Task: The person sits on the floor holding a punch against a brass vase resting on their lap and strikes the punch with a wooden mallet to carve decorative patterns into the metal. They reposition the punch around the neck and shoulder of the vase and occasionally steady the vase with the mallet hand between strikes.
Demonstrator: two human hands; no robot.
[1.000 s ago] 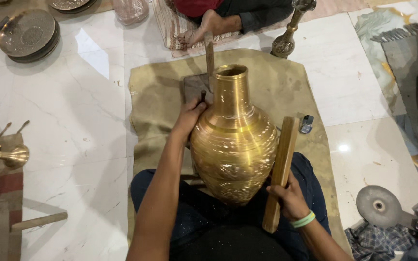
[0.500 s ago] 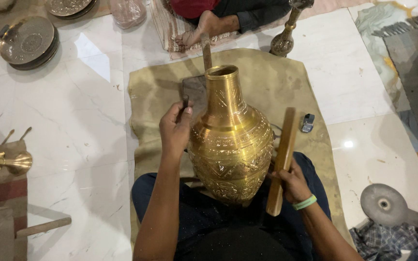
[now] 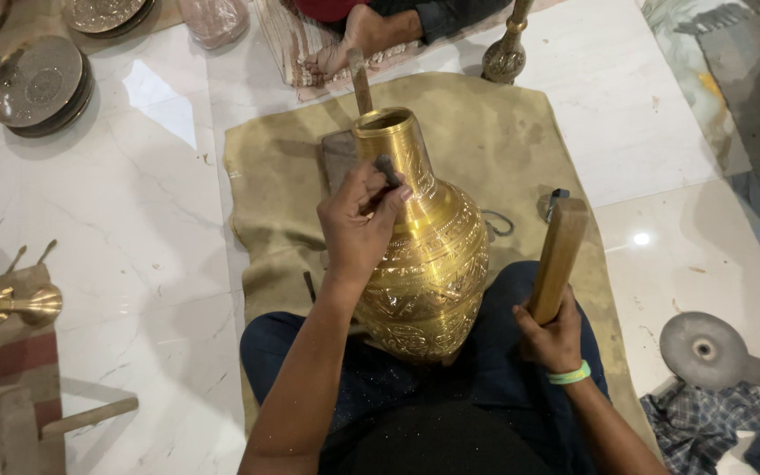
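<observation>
With your left hand (image 3: 358,224) pinching the small chisel (image 3: 388,170) against the brass vase (image 3: 428,264) at frame centre, keep it steady while your right hand (image 3: 554,339) grips the wooden mallet (image 3: 559,255)

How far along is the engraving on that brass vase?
Done: the vase belly already carries dense engraved bands. In hand: the left hand sets a small dark punch against the shoulder, and the right hand holds a wooden mallet raised, off the punch. Left: the neck is plain and smooth.
</observation>
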